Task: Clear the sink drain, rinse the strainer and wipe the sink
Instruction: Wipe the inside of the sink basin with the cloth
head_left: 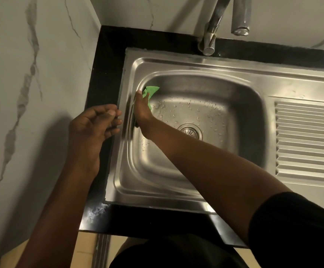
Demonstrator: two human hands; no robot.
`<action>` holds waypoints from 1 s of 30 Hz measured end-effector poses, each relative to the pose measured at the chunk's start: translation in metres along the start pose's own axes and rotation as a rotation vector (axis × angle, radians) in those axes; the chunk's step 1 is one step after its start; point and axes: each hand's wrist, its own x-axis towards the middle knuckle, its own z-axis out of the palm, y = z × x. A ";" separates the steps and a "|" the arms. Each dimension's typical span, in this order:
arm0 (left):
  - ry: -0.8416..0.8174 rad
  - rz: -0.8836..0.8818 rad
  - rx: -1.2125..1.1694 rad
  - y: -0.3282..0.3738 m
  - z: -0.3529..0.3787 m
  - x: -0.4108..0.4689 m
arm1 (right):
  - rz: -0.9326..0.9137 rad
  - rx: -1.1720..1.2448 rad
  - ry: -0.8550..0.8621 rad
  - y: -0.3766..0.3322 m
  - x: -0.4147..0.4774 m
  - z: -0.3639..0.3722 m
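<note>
Against the left inner wall of the rounded stainless-steel sink basin [234,105], the right hand [140,111] presses a crumpled green cloth [152,90], fingers nearly straight; water beads dot the floor around the round perforated metal strainer [190,131], seated in the drain; a ribbed steel drainboard [308,138] lies right, a chrome tap [211,29] behind; the left hand [93,122] hovers over the black counter edge [107,74], fingers loosely curled, holding nothing.

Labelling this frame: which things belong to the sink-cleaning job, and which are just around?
Job: sink; green cloth; strainer in the drain; right hand, pressing the cloth on the sink's left wall.
Not in use: left hand, holding nothing; tap; drainboard; black counter; marble wall.
</note>
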 end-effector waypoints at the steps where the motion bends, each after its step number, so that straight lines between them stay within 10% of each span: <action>1: -0.003 0.001 -0.001 0.000 0.003 0.000 | 0.013 -0.044 -0.024 0.009 -0.005 -0.004; 15: -0.011 0.028 0.003 0.010 0.030 -0.011 | 0.176 -0.856 -0.539 0.093 -0.103 -0.043; 30: -0.019 0.046 0.009 0.011 0.051 -0.035 | 0.128 -1.438 -0.540 0.109 -0.125 -0.178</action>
